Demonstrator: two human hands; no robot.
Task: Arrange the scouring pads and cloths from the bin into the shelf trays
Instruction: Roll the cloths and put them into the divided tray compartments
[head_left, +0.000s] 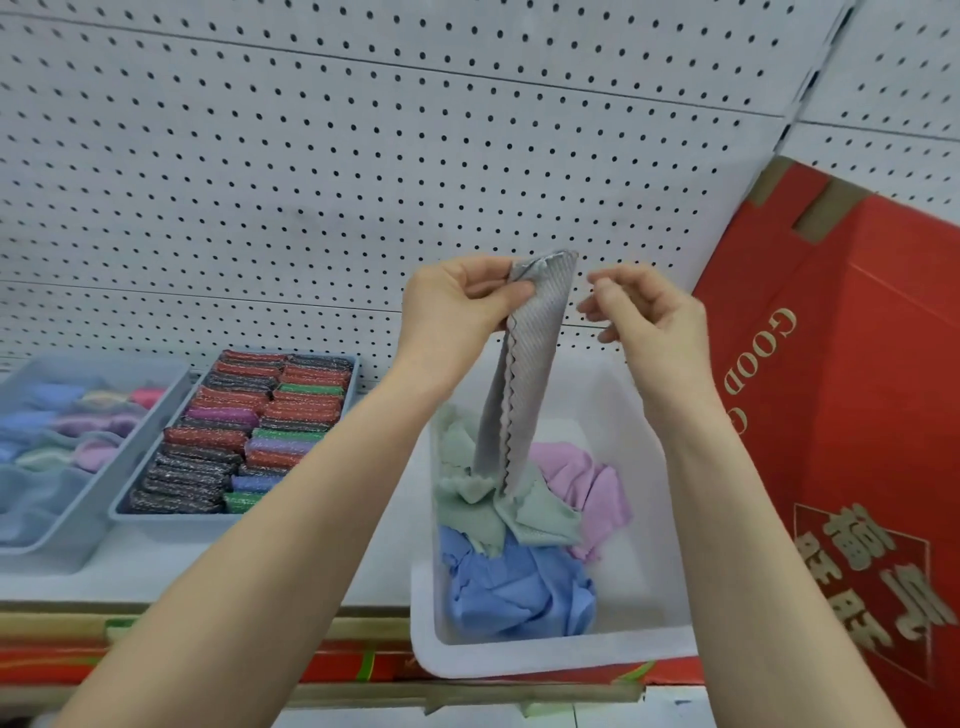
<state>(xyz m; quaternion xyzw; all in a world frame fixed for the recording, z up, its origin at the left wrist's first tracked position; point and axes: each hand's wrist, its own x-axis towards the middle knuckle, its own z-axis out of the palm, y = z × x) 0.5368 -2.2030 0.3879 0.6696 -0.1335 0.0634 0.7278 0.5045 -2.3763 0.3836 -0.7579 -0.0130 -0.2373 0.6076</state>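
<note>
Left hand is pinching the top corner of a grey ribbed cloth with a zigzag-cut edge, thumb pressing over the fabric. The cloth is hanging straight down, its lower end reaching into the white rectangular plastic bin. Right hand is hovering just right of the cloth's top, fingers loosely curled and holding nothing. Inside the bin are lying crumpled green, blue and lilac cloths. Left of the bin, 2 grey shelf trays are sitting: the nearer is holding rows of glittery scouring pads, the farther pastel cloths. A red printed carton is leaning right of the bin.
</note>
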